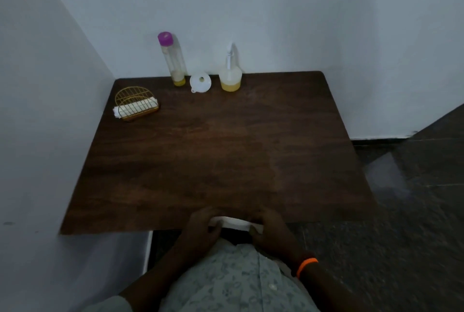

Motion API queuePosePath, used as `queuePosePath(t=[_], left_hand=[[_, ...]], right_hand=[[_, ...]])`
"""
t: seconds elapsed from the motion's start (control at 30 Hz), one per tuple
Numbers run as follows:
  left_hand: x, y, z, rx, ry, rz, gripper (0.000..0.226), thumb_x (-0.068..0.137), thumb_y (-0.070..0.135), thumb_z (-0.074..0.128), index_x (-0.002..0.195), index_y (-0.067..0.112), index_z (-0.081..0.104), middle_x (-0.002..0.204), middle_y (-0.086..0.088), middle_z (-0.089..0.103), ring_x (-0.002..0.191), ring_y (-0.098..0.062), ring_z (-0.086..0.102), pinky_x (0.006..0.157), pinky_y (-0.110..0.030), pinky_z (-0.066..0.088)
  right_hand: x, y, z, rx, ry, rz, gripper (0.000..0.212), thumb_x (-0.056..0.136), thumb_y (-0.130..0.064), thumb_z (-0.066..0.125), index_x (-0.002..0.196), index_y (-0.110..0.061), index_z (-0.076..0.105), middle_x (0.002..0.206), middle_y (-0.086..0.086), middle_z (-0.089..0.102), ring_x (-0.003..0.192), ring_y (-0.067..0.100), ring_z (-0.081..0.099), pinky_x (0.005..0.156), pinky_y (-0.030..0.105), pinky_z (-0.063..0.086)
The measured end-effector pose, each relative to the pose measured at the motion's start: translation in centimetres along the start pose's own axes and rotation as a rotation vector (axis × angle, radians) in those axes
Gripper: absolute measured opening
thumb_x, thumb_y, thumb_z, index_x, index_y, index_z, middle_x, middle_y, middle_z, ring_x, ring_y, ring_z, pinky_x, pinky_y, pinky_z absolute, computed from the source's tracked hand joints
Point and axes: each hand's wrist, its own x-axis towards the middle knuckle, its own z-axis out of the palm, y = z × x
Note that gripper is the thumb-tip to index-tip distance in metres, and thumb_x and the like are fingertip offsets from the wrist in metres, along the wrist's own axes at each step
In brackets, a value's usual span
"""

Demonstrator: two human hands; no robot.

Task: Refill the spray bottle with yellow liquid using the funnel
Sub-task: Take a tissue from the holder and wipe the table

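At the table's far edge stands a clear spray bottle (230, 73) with a white trigger head and some yellow liquid at its bottom. To its left a white funnel (200, 81) lies on the wood. Further left stands a tall clear bottle (173, 60) with a purple cap and a little yellow liquid. My left hand (203, 227) and my right hand (270, 229) are at the near table edge, both gripping a folded white tissue (236, 223) between them. All three bottles and the funnel are far from my hands.
A gold wire napkin holder (136, 104) with white napkins sits at the far left of the dark wooden table (216, 156). White walls close in on the left and behind. Dark tiled floor lies to the right. An orange band circles my right wrist.
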Motion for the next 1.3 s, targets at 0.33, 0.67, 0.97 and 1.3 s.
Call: queuePosePath(t=[0.33,0.67,0.97,1.3], left_hand=[[11.6,5.9,-2.3,-0.547,-0.183,-0.279,0.014,0.087,0.014,0.075,0.097,0.024,0.076,0.095,-0.005,0.077,0.083,-0.021,0.076,0.074,-0.044,0.064],[22.8,15.7,4.1,-0.465,-0.322,-0.219,0.017,0.090,0.015,0.072,0.107,0.013,0.073,0.103,-0.012,0.073,0.087,-0.026,0.074,0.070,-0.039,0.064],[35.0,25.7,15.9,-0.222,-0.424,-0.172,0.030,0.095,0.016,0.065,0.123,0.004,0.062,0.116,-0.015,0.066,0.085,-0.025,0.073,0.071,-0.031,0.062],[52.2,31.1,28.2,0.167,-0.545,0.043,0.023,0.092,0.008,0.062,0.114,0.006,0.068,0.122,-0.016,0.064,0.101,-0.028,0.065,0.073,-0.013,0.039]], right_hand=[[2.1,-1.1,-9.2,0.505,0.351,0.371,0.011,0.083,-0.001,0.074,0.093,-0.006,0.077,0.092,0.019,0.076,0.087,0.031,0.073,0.075,0.038,0.059],[1.3,5.6,-17.5,0.635,0.635,0.550,0.011,0.082,-0.001,0.075,0.093,0.000,0.078,0.087,0.018,0.076,0.073,0.020,0.068,0.063,0.030,0.055],[3.7,20.2,-27.9,0.699,0.676,0.647,0.010,0.085,-0.002,0.073,0.094,-0.001,0.077,0.087,0.018,0.076,0.074,0.028,0.070,0.063,0.035,0.059],[13.0,37.1,-34.7,0.733,0.581,0.729,0.015,0.085,-0.008,0.075,0.083,-0.023,0.076,0.080,0.006,0.075,0.061,0.006,0.066,0.057,0.021,0.054]])
